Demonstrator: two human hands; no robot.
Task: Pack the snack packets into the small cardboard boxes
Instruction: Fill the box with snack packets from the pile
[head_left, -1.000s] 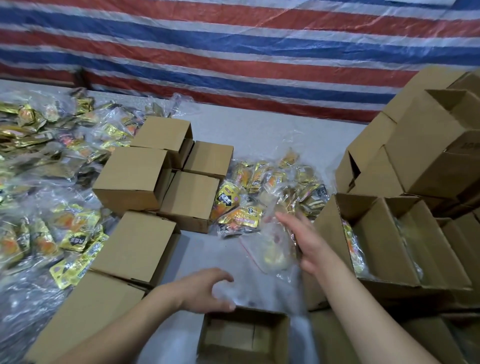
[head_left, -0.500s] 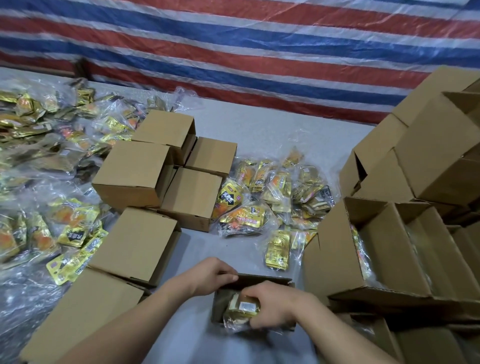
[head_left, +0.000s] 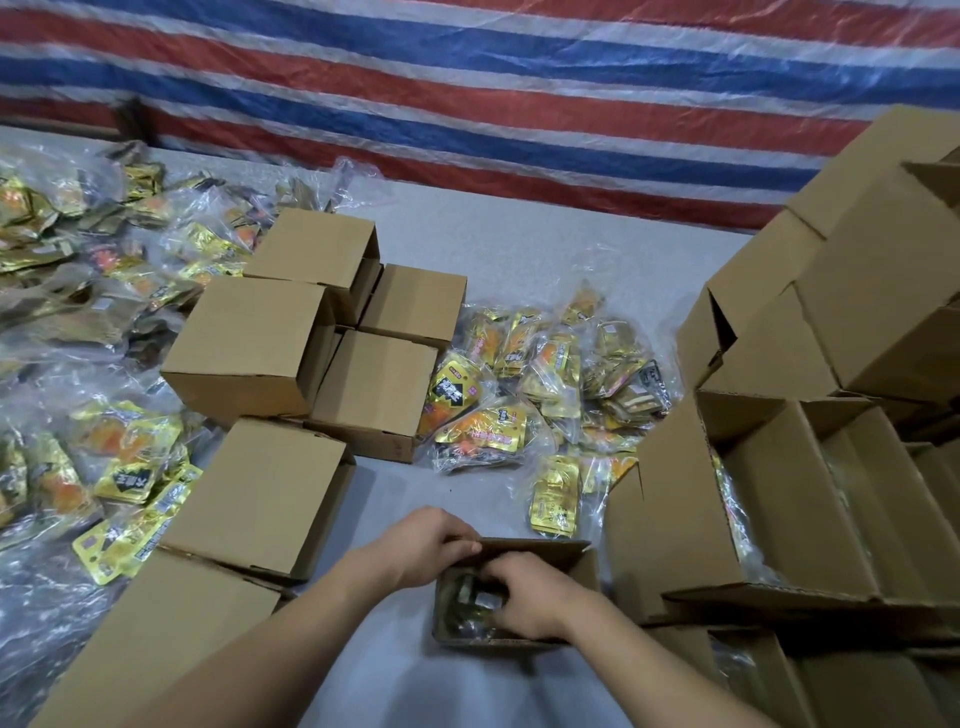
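While the left hand (head_left: 431, 545) grips one open box's (head_left: 582, 558) rim, the right hand (head_left: 530, 597), now deeper than before, presses one packet (head_left: 467, 603) inside.

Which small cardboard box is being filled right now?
The open box nearest the camera, bottom centre: both hands are at it, the right one pressing a packet inside. The boxes on the left are closed.

Both forearms reach toward twelve o'clock, hands close together. Left hand (head_left: 431, 545) curls its fingers; right hand (head_left: 530, 595) bends down, fingers curled.
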